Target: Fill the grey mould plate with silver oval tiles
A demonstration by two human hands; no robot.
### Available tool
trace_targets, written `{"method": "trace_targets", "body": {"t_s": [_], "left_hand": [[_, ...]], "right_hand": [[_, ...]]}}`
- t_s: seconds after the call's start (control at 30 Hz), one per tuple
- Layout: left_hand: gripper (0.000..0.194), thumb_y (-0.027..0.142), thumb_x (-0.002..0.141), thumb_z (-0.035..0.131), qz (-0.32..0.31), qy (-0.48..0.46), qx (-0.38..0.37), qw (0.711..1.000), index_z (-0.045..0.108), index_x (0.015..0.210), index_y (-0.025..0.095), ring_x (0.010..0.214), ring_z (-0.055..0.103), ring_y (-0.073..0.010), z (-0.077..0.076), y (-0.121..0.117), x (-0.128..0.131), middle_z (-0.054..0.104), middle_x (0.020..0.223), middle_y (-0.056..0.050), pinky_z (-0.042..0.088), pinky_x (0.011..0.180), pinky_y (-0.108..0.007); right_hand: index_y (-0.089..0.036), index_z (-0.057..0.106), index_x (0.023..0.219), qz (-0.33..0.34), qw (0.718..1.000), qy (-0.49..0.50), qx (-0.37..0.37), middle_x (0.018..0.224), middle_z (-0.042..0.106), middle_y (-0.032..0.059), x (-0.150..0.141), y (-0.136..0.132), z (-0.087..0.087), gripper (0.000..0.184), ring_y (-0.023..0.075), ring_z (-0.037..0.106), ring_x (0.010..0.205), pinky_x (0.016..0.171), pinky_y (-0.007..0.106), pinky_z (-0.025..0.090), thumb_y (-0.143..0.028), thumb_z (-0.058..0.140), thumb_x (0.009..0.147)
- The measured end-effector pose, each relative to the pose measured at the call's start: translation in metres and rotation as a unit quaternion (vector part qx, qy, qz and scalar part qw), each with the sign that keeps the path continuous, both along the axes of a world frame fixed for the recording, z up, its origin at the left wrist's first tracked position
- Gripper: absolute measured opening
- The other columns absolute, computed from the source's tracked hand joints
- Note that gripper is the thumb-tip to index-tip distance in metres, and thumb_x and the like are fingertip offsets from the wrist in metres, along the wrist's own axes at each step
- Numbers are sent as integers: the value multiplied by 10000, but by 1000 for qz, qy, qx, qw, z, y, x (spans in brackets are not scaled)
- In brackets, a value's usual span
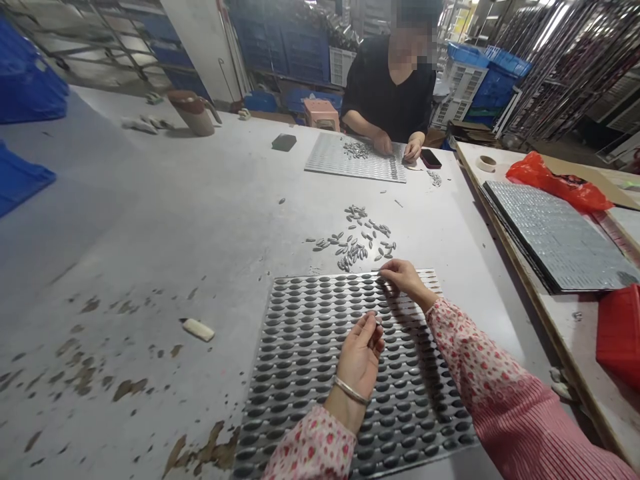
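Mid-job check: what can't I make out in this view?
Head view:
- Left hand: anything held, hidden by its curled fingers.
- Right hand: anything between its fingers, too small.
- Panel: near left corner, cut off by bottom edge.
- Red bin: its right part, cut off by right edge.

A brown mug point(193, 112) stands on the white table point(165, 200), near a blue bin point(30, 73).
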State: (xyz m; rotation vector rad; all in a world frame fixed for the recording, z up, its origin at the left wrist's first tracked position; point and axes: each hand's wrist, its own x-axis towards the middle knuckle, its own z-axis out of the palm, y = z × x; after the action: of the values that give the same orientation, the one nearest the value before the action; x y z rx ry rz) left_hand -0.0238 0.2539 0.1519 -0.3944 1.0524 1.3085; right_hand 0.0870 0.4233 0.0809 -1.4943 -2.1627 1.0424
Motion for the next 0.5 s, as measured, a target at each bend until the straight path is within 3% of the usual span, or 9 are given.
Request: {"method": "trace_targets", "body": {"t_s": [0.1, 0.3, 0.5], "left_hand": [[85, 93, 808, 577, 8, -13, -3, 1000, 632, 867, 120, 586, 597, -54, 0, 0, 0, 636, 791, -16, 467, 457, -140], [50, 89, 807, 577, 16, -18, -13, 1000, 611, 825, 122, 571, 598, -58, -1, 0, 1, 633, 770, -11, 465, 435, -140], [48, 87, 781, 611, 22, 4, -8, 1000, 594, 793, 130, 536, 566, -47, -8, -2, 5, 570, 663, 28, 466, 440, -142]], "right_hand": [[-151, 647, 850, -36, 999, 0, 2, 719, 663, 9, -8, -4, -3, 168, 119, 580, 613, 578, 212, 442, -263, 534, 796], [-175, 660, 723, -48, 993, -82, 68, 742, 655, 48, -8, -5, 4, 97, 195, 543, 825, 775, 301, 406, -243, 601, 757], [-183, 666, 840, -13, 988, -134, 71, 815, 664, 34, -6, 8, 0, 185, 166, 568, 804, 740, 266, 417, -312, 533, 833]]}}
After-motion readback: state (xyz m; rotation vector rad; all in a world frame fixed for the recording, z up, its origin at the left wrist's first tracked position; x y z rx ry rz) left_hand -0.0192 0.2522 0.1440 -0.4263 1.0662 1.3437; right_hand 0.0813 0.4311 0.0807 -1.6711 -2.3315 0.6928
